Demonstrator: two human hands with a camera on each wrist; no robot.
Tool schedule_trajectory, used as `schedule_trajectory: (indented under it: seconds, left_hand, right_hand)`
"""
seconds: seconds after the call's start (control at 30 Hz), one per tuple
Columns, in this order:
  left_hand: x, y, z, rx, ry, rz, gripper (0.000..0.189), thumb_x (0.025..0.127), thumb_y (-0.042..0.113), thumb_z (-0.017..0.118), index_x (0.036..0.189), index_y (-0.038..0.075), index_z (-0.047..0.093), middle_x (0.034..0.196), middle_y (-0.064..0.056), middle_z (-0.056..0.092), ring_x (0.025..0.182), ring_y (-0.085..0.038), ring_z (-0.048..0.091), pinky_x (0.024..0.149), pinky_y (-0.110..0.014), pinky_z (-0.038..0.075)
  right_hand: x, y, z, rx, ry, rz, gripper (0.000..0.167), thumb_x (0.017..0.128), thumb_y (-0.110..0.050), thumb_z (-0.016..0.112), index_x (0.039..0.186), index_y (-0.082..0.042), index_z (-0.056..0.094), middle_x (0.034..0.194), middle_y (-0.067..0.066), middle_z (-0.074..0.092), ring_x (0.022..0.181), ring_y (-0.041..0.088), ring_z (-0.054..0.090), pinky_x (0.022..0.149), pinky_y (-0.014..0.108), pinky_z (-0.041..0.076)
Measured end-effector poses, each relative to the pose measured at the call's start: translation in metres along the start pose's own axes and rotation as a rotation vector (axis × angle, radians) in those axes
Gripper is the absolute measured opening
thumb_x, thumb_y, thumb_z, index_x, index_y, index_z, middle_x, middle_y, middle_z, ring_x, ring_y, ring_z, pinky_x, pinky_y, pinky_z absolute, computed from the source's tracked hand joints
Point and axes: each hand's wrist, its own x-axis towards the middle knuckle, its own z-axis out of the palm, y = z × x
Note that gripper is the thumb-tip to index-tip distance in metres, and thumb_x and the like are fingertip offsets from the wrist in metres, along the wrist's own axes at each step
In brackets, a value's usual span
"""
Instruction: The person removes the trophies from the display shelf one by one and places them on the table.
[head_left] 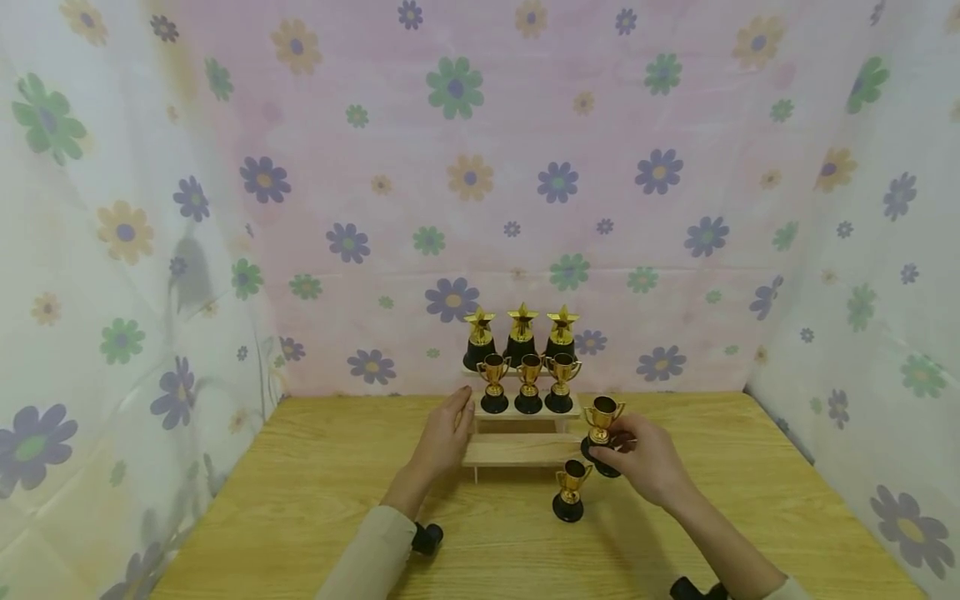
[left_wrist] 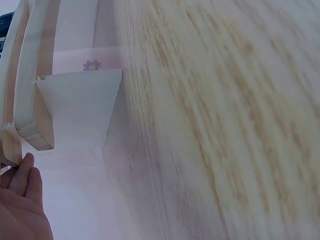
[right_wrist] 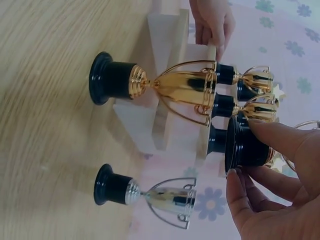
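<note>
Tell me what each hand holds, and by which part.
The right hand holds a gold cup by its black base. The left hand touches the left end of the stand; no grip shows.

In the head view, the star trophies [head_left: 522,329] are partly covered by gold trophies [head_left: 529,375] in front. The held trophy [right_wrist: 247,147] is cut off by the right wrist view's edge; the left hand [left_wrist: 22,210] is cropped in the left wrist view's lower left corner.
</note>
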Motion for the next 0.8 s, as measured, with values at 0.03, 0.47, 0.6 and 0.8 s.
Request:
schedule_trajectory:
  seconds: [0.03,0.47,0.6,0.8]
  left_hand:
    - [0.000,0.000,-0.001,-0.001,-0.003,-0.007,0.048,0.112,0.022,0.044,0.148,-0.010,0.046,0.152,-0.029,0.046,0.142,-0.041,0.044,0.118,-0.051,0.037]
    - [0.001,0.000,-0.001,0.005,-0.010,-0.017,0.048,0.112,0.022,0.044,0.150,-0.007,0.045,0.154,-0.026,0.045,0.144,-0.039,0.042,0.118,-0.050,0.036]
    - [0.002,0.000,-0.001,0.014,-0.002,-0.013,0.047,0.112,0.021,0.044,0.149,-0.007,0.046,0.154,-0.025,0.046,0.144,-0.039,0.043,0.118,-0.050,0.036]
    - [0.000,0.001,0.000,0.008,0.001,-0.019,0.046,0.112,0.021,0.045,0.148,-0.008,0.047,0.153,-0.024,0.047,0.143,-0.039,0.043,0.118,-0.050,0.037]
  right_hand:
    - [0.000,0.002,-0.001,-0.001,-0.002,0.005,0.035,0.086,-0.020,0.084,0.109,0.003,0.068,0.100,0.010,0.070,0.090,0.025,0.068,0.075,0.040,0.060]
    - [-0.009,0.041,-0.016,-0.015,-0.021,0.062,0.034,0.086,-0.020,0.084,0.105,0.004,0.069,0.098,0.011,0.071,0.091,0.029,0.070,0.074,0.038,0.061]
    - [-0.009,0.049,-0.019,-0.017,-0.026,0.070,0.036,0.086,-0.020,0.083,0.106,0.006,0.068,0.099,0.011,0.071,0.091,0.028,0.070,0.072,0.036,0.061]
    - [-0.008,0.060,-0.019,-0.026,-0.032,0.091,0.035,0.086,-0.019,0.083,0.106,0.006,0.069,0.097,0.010,0.071,0.088,0.026,0.069,0.071,0.036,0.059]
